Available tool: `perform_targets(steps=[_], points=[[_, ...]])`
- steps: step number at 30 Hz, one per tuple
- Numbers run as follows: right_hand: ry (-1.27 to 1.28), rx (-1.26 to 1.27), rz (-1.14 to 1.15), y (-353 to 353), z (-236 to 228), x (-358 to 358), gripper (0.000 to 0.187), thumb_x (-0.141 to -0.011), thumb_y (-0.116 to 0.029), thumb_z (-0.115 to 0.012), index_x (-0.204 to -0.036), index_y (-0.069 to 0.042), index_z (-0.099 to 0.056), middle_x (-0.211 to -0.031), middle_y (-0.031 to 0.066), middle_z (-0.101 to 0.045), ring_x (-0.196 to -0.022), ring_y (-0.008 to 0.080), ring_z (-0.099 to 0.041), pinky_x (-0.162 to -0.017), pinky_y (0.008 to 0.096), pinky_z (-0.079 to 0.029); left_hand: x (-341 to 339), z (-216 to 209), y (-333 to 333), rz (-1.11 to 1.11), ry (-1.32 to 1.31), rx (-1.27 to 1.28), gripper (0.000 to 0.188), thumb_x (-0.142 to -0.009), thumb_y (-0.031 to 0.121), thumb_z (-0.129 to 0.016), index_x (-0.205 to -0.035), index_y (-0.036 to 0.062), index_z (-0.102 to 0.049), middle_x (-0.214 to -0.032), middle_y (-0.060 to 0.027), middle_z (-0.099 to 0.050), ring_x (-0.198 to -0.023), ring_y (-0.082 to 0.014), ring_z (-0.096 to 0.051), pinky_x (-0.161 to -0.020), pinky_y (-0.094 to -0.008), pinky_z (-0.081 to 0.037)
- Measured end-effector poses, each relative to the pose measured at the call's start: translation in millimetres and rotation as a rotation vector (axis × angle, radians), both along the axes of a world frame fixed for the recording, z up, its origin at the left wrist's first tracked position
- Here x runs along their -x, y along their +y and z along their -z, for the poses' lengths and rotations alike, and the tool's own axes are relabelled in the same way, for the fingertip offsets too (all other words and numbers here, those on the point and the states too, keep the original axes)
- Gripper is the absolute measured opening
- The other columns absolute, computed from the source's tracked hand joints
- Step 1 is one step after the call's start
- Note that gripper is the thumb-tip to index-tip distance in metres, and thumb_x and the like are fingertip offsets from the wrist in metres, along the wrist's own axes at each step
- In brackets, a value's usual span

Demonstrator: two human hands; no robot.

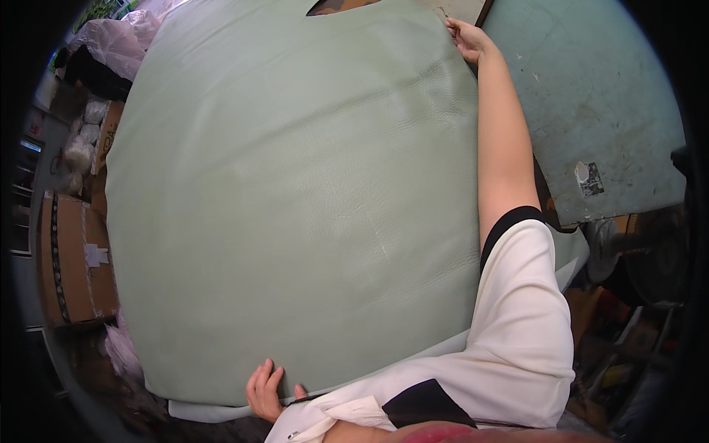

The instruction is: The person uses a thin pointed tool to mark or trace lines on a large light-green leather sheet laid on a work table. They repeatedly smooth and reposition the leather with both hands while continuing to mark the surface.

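Note:
A large sage-green leather hide (pixel 310 177) with a grained surface and a few creases lies spread out in front of me. My right arm reaches far along its right side. At the far right edge my right hand (pixel 468 40) is closed, its thumb and fingertips pinching the hide's border. Down at the near edge, my left hand (pixel 266 390) rests on the leather with fingers apart; part of it is hidden by my white sleeve. A paler layer (pixel 210 410) shows under the hide's near edge.
A worn blue-green board or tabletop (pixel 598 96) stands at the right. Cardboard boxes (pixel 77 258) and clear plastic wrapping (pixel 111 44) line the left side. At the far end, a gap in the hide shows a patterned brown surface (pixel 341 7). Cluttered shelving (pixel 628 354) is at lower right.

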State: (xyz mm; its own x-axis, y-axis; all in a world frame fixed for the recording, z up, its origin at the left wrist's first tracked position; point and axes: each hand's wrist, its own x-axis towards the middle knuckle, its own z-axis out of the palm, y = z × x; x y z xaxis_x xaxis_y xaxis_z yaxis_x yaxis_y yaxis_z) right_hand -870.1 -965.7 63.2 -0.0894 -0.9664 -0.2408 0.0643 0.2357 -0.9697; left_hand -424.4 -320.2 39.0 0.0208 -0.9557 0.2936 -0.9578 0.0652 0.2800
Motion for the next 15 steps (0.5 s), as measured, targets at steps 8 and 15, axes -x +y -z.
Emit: perform_targets(steps=[8,15], points=[[-0.213,0.087,-0.395,26.6,-22.0,-53.7,0.046,-0.101,-0.033,-0.056,-0.131,0.003,-0.055,-0.106,0.0122,-0.068,-0.093,0.0144,-0.066,-0.079,0.0301,-0.060,4.6,-4.3,-1.8,-0.037,0.025,-0.011,0.041,-0.073,0.028,-0.071,-0.105,0.0025,-0.067,-0.119,-0.0173,-0.066,-0.105,-0.0368,-0.059,-0.092,-0.0452,-0.048],[0.118,0.092,-0.257,58.4,-43.8,-89.4,0.056,-0.099,-0.044,-0.058,-0.142,-0.008,-0.051,-0.124,0.0104,-0.063,-0.097,0.0123,-0.065,-0.076,0.0289,-0.058,13.4,-13.3,-5.4,-0.055,0.045,-0.071,0.041,-0.075,0.025,-0.071,-0.109,0.0021,-0.064,-0.121,-0.0191,-0.064,-0.109,-0.0376,-0.059,-0.095,-0.0467,-0.047]])
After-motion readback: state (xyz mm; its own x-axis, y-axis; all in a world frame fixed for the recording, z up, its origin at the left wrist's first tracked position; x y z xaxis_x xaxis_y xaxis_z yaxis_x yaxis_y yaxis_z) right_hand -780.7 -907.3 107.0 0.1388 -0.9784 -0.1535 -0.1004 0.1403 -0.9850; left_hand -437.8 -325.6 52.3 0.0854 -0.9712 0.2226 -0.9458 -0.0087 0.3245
